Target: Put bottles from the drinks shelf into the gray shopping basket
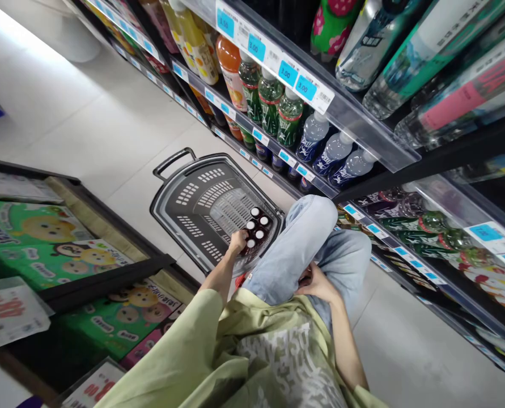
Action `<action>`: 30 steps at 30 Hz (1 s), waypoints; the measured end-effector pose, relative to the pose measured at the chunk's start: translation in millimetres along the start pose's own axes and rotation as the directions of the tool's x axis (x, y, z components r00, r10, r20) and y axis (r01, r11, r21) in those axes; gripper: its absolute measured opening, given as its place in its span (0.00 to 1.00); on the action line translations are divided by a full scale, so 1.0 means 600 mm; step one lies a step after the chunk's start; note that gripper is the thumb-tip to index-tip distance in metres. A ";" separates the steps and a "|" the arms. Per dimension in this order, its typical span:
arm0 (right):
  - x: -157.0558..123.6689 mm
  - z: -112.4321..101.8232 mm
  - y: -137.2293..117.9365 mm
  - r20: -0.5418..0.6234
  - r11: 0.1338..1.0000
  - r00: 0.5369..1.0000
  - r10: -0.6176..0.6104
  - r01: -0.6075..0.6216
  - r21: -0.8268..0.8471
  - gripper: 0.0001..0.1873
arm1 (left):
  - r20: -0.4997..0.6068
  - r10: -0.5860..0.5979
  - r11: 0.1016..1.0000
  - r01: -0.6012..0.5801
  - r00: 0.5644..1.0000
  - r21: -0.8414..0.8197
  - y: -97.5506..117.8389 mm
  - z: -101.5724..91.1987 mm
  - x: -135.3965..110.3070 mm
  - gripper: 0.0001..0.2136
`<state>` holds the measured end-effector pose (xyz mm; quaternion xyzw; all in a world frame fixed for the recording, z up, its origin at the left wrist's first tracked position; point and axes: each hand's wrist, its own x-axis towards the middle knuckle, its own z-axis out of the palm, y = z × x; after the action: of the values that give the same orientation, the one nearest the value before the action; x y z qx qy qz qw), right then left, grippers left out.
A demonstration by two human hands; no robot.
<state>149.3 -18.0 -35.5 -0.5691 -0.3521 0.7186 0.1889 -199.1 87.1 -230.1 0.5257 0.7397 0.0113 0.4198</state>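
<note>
My left hand (237, 242) reaches down into a dark grey shopping basket (182, 198) on the floor. Its fingers are closed at the edge of a cluster of dark bottles (264, 220) with white caps, which stand upright in the basket's near right corner. The fingers seem to grip the outermost bottle, though the hand partly hides it. My right hand (318, 285) is low between my bent knees, in front of my shirt. Its fingers curl around something dark, mostly covered by the hand and the jeans.
To the right, drink shelves (278, 150) with price labels hold rows of bottles, and an upper shelf edge (320, 85) juts out near my head. At the left stands a display rack (120, 272) with green boxes (35, 226). Pale floor tiles (120, 130) run along the aisle.
</note>
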 end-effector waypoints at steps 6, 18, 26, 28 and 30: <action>0.024 -0.003 0.004 0.008 0.997 0.999 -0.043 0.043 -0.060 0.53 | 0.032 -0.036 0.988 0.031 0.999 0.154 0.027 -0.021 0.003 0.17; 0.039 -0.019 -0.009 0.073 0.972 0.992 -0.098 0.111 -0.205 0.51 | 0.055 0.068 0.976 -0.078 0.996 0.201 0.076 -0.056 -0.018 0.12; 0.040 -0.004 -0.025 0.015 0.913 0.999 -0.047 0.049 -0.404 0.33 | -0.301 0.237 0.814 -0.358 0.924 -0.458 0.220 -0.083 -0.079 0.20; 0.045 0.001 -0.026 -0.013 0.894 0.999 -0.037 0.027 -0.447 0.32 | -0.316 0.291 0.779 -0.416 0.903 -0.469 0.260 -0.119 -0.099 0.20; 0.048 0.005 -0.027 -0.045 0.882 0.997 -0.060 0.032 -0.470 0.31 | -0.420 0.280 0.768 -0.464 0.863 -0.442 0.296 -0.157 -0.120 0.19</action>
<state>136.4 11.6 -43.3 -0.6099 -0.5233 0.5906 0.0729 -115.6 149.6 -43.6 0.5177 0.6459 0.3863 0.4070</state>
